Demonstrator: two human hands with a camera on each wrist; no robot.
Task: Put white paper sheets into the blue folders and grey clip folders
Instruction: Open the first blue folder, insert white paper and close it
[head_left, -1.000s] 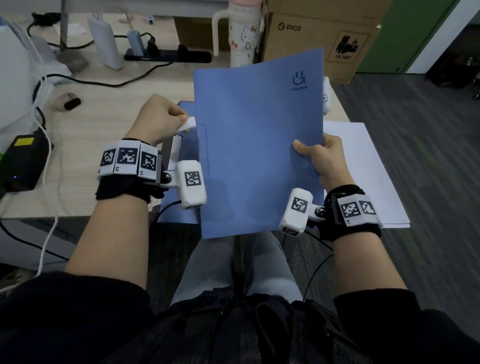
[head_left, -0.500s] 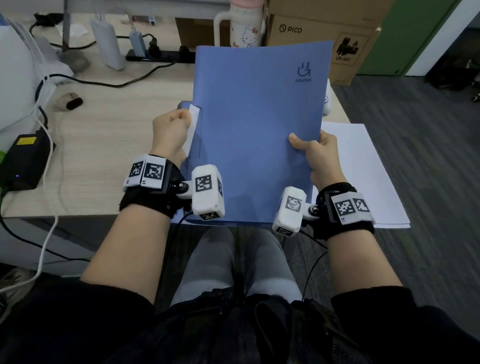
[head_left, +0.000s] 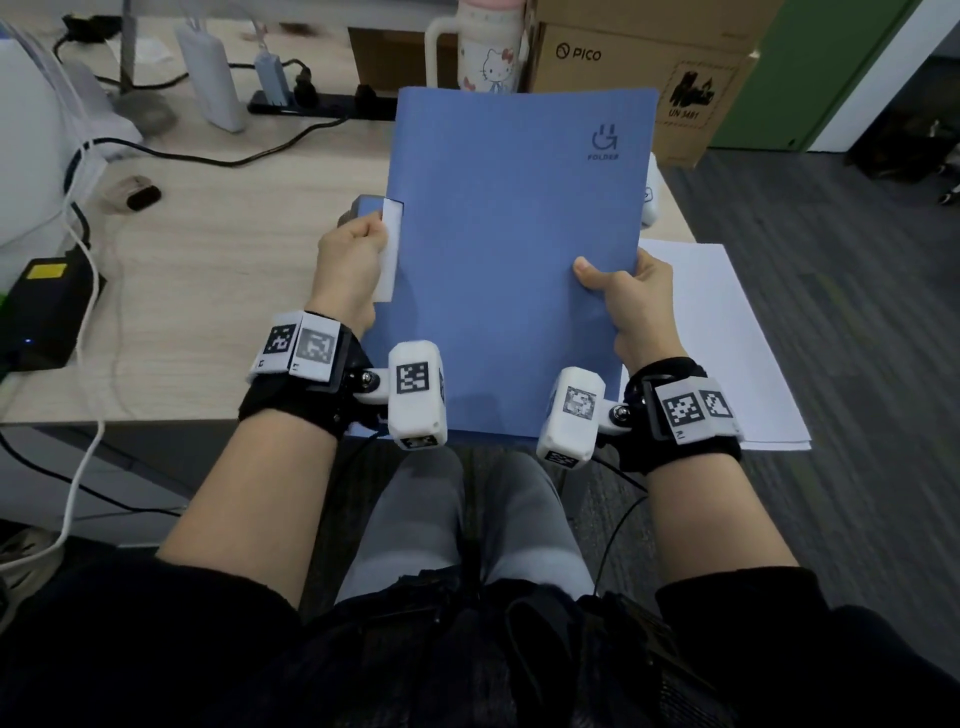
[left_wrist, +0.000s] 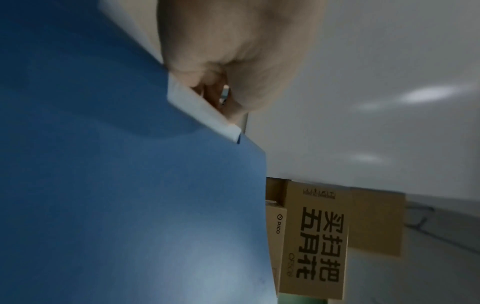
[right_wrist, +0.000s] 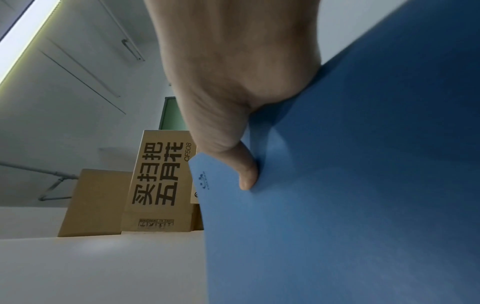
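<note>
I hold a blue folder (head_left: 509, 249) closed and upright over the desk's front edge. My left hand (head_left: 353, 260) grips a white spine bar (head_left: 390, 254) that lies along the folder's left edge. In the left wrist view the white spine bar (left_wrist: 202, 111) sits against the blue folder (left_wrist: 103, 185) under my curled fingers (left_wrist: 228, 51). My right hand (head_left: 628, 301) pinches the folder's right edge, thumb on the cover. The right wrist view shows that thumb (right_wrist: 246, 174) pressed on the blue folder (right_wrist: 350, 205). A stack of white paper sheets (head_left: 727, 332) lies on the desk to the right.
The wooden desk (head_left: 208, 286) carries a black adapter (head_left: 47, 306), cables and a power strip (head_left: 317, 101) at the left and back. A Hello Kitty cup (head_left: 488, 47) and a PICO cardboard box (head_left: 639, 67) stand behind the folder. Grey carpet lies to the right.
My left hand has moved right and towards me, bringing the white bar from beside the folder onto its left edge. The folder has straightened and shifted slightly right.
</note>
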